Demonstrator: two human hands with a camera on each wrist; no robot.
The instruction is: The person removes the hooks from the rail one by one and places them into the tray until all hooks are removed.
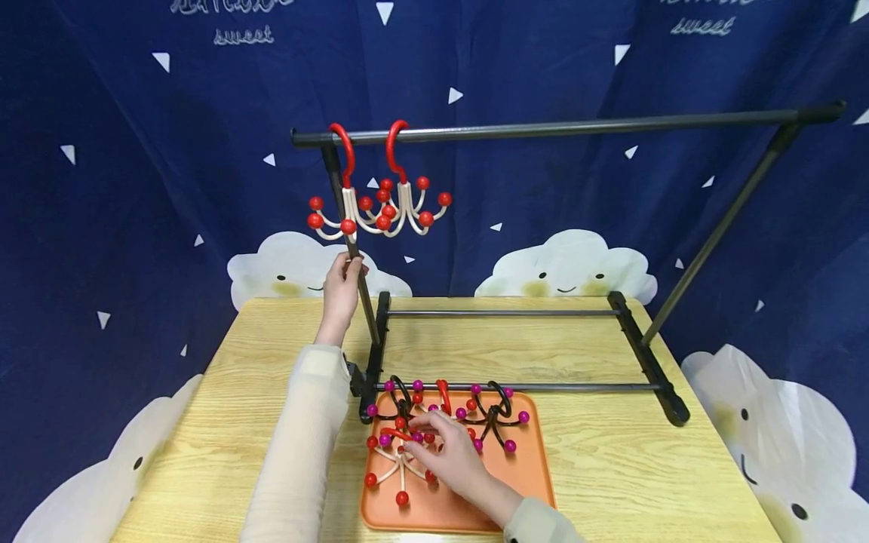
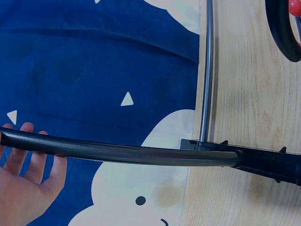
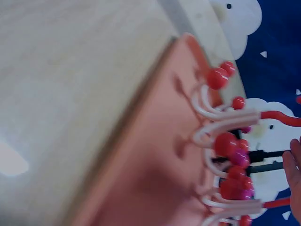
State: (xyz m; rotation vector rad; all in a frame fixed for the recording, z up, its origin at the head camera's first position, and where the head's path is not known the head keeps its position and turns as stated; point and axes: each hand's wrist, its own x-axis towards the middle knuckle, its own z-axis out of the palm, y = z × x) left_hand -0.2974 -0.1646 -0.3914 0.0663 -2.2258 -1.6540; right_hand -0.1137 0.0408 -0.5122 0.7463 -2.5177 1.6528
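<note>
In the head view, my left hand [image 1: 342,286] grips the left post [image 1: 364,290] of a black clothes rack. Fingers of the left hand [image 2: 35,176] lie behind the post in the left wrist view. My right hand [image 1: 453,456] is over the orange tray [image 1: 489,520], thumb and forefinger apart beside the red hook of a cream multi-arm hanger [image 1: 400,464] with red ball tips. Only part of the right hand [image 3: 295,176] shows in the right wrist view. Two similar red-hooked hangers, a left one [image 1: 349,200] and a right one [image 1: 405,200], hang from the top rail.
A black hanger [image 1: 493,415] with magenta balls lies on the tray's right side; another black hanger [image 1: 403,407] lies at its back left. The rack's lower front bar [image 1: 584,388] runs behind the tray. A blue curtain [image 1: 516,181] hangs behind the wooden table [image 1: 624,483].
</note>
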